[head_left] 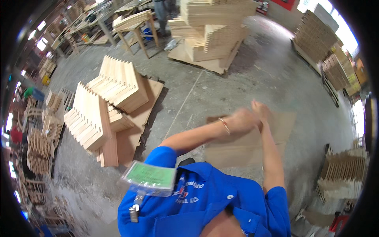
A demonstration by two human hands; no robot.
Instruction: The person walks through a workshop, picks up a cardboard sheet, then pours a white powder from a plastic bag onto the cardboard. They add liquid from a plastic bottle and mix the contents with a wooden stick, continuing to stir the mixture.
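- Concrete floor (185, 114): carries stacked angled pale-wood pieces (123, 87) to the left.
- Brown cardboard sheet (237, 153): flat on the floor, below the hands.
- Left hand (242, 121), right hand (261, 112): overlapping, blurred; cannot tell whether open, closed or gripping. The step seems hand-to-hand work; touching the sheet would call for reaching down.
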